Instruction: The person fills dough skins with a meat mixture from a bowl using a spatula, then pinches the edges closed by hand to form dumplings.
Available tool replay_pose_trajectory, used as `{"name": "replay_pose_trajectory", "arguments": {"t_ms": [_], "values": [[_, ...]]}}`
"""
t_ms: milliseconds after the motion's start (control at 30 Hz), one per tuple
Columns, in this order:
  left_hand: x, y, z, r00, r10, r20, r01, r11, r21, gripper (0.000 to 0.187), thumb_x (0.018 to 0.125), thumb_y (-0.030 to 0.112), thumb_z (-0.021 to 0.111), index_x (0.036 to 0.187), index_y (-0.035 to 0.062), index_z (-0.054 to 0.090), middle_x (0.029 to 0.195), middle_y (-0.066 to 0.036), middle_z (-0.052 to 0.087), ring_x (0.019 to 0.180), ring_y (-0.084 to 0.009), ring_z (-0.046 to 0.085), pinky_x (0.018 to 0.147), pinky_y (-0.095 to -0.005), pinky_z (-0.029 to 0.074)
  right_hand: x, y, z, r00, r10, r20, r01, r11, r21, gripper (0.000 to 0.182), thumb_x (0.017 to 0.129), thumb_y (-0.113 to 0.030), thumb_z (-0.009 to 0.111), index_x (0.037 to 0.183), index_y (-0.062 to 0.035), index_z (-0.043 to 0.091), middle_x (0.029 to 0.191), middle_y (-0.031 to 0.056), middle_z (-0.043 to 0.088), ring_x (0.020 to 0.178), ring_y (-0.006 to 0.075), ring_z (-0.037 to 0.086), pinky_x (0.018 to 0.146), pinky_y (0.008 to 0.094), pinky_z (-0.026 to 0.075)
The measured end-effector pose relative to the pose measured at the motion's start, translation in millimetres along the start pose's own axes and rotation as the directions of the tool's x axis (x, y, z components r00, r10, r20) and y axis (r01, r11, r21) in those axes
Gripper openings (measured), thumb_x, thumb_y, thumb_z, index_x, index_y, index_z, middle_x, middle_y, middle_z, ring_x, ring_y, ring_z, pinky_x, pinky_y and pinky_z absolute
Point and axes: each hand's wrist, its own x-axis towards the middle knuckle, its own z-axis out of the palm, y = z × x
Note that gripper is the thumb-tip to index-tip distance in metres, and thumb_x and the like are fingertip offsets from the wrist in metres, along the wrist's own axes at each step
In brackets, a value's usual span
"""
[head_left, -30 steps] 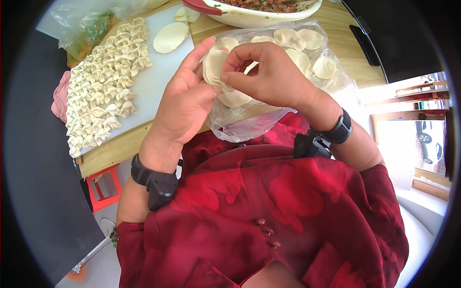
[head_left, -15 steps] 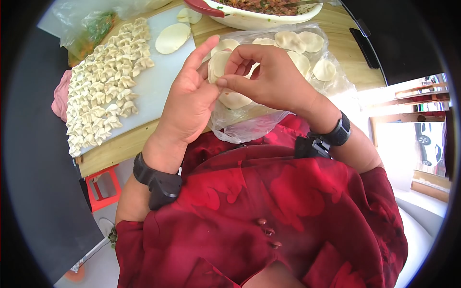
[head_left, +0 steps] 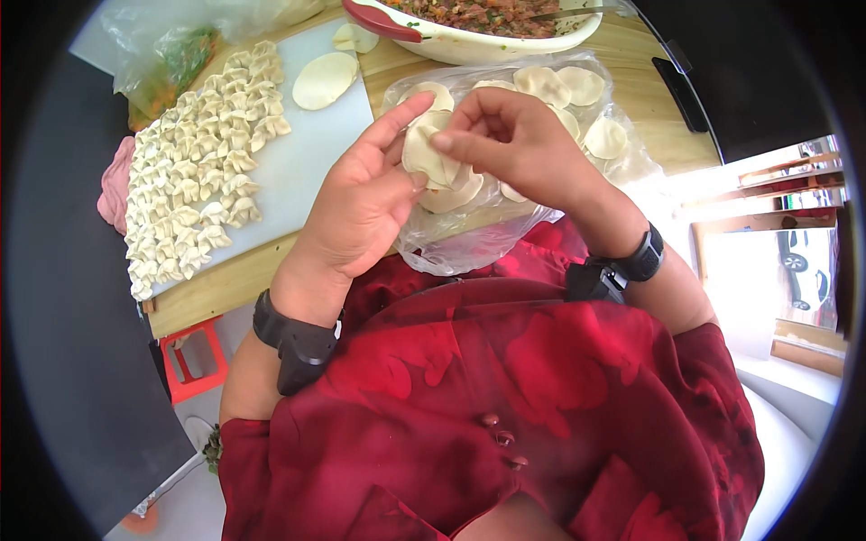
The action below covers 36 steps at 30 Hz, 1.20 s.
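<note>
A round, pale dough wrapper (head_left: 429,155) lies in my left hand (head_left: 358,194), between thumb and fingers, with its upper edge folded over. My right hand (head_left: 528,149) pinches the right side of this wrapper between thumb and forefinger. Whatever is inside the fold is hidden. Beneath and behind the hands, several loose wrappers (head_left: 605,139) lie on a clear plastic bag (head_left: 469,236). One more wrapper (head_left: 325,80) rests on the white board (head_left: 302,162) to the left, beside rows of folded dumplings (head_left: 194,167).
A white bowl (head_left: 478,47) of chopped filling, with a red handle, stands at the back. A bag with greens (head_left: 180,59) is at the upper left. A black phone-like object (head_left: 681,95) lies at the table's right edge. A red stool (head_left: 194,361) stands below left.
The wrapper in my left hand now shows a folded-over edge and faces up more. My right hand has shifted slightly right and down, its fingers less curled.
</note>
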Motion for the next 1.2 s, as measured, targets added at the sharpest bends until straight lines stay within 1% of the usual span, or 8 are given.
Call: {"name": "replay_pose_trajectory", "arguments": {"t_ms": [100,367,533,633,767,867,967,1200], "values": [[1,-1,8,0.998,0.047,-0.029,-0.039,0.972,0.233,0.07,0.085,-0.013,0.047,0.15,0.0003,0.028,0.142,-0.015,0.043,0.131,-0.0201,0.045,0.107,-0.0338,0.04,4,-2,3,0.997,-0.073,0.011,0.073,0.963,-0.259,0.027,0.082,-0.026,0.077,0.078,-0.0046,0.061,0.064,-0.0011,0.057,0.059,0.0074,0.052,0.053,0.0238,0.041],[0,8,-4,0.979,-0.184,-0.083,0.184,0.983,-0.009,0.049,0.1,0.022,0.057,0.14,-0.0039,0.042,0.127,-0.011,0.057,0.113,-0.0198,0.059,0.1,-0.0357,0.049,13,0,5,0.948,-0.281,0.15,0.305,0.938,-0.167,0.016,0.086,-0.013,0.07,0.081,-0.0057,0.057,0.072,-0.0051,0.054,0.065,0.0015,0.048,0.056,0.0191,0.04],[5,-4,-8,0.989,-0.113,-0.099,0.104,0.99,-0.094,0.045,0.103,0.026,0.051,0.137,-0.0034,0.046,0.127,-0.011,0.058,0.114,-0.0207,0.06,0.099,-0.0368,0.05,8,1,5,0.951,-0.3,0.073,0.308,0.92,-0.244,0.015,0.089,-0.013,0.068,0.082,-0.0057,0.057,0.073,-0.0043,0.054,0.067,0.0023,0.051,0.06,0.0188,0.043],[7,-2,-5,0.985,0.034,-0.171,-0.039,0.999,-0.026,0.044,0.104,0.025,0.048,0.138,-0.0023,0.045,0.13,-0.012,0.057,0.118,-0.0206,0.058,0.101,-0.0365,0.049,11,15,-3,0.977,-0.204,-0.067,0.205,0.979,0.011,0.018,0.085,-0.017,0.069,0.079,-0.0041,0.058,0.072,0.0001,0.061,0.064,0.009,0.057,0.056,0.0257,0.047],[8,2,1,0.959,0.228,-0.17,-0.184,0.954,0.238,0.044,0.105,0.024,0.047,0.141,-0.0011,0.045,0.133,-0.012,0.056,0.119,-0.0178,0.057,0.102,-0.0336,0.047,11,14,-5,0.994,0.037,0.106,-0.074,0.923,0.377,0.03,0.084,-0.022,0.077,0.096,-0.0018,0.058,0.08,0.0029,0.065,0.071,0.0096,0.063,0.062,0.0232,0.048],[7,1,0,0.962,0.263,-0.079,-0.192,0.85,0.491,0.042,0.104,0.022,0.048,0.14,-0.0002,0.047,0.131,-0.01,0.058,0.116,-0.0144,0.057,0.101,-0.0301,0.046,13,8,2,0.992,-0.077,0.104,0.052,0.974,0.221,0.033,0.084,-0.015,0.078,0.105,-0.0032,0.055,0.092,0.0025,0.064,0.083,0.0072,0.062,0.07,0.0203,0.048],[5,5,-6,0.956,0.289,-0.04,-0.207,0.769,0.605,0.041,0.104,0.022,0.049,0.139,0.0005,0.05,0.128,-0.009,0.06,0.113,-0.0123,0.058,0.098,-0.0275,0.046,14,-3,7,0.997,-0.079,-0.008,0.075,0.971,-0.228,0.038,0.082,-0.023,0.081,0.104,-0.0049,0.057,0.074,-0.0041,0.056,0.066,0.0046,0.05,0.058,0.0214,0.04],[0,11,-4,0.935,0.352,-0.05,-0.244,0.738,0.629,0.041,0.104,0.023,0.05,0.137,-0.0003,0.051,0.128,-0.009,0.061,0.113,-0.0123,0.058,0.098,-0.0268,0.046,18,6,14,0.989,-0.149,-0.005,0.139,0.936,-0.322,0.043,0.077,-0.032,0.082,0.102,-0.0065,0.059,0.069,0.0011,0.058,0.065,0.0105,0.056,0.058,0.0273,0.045]]}}
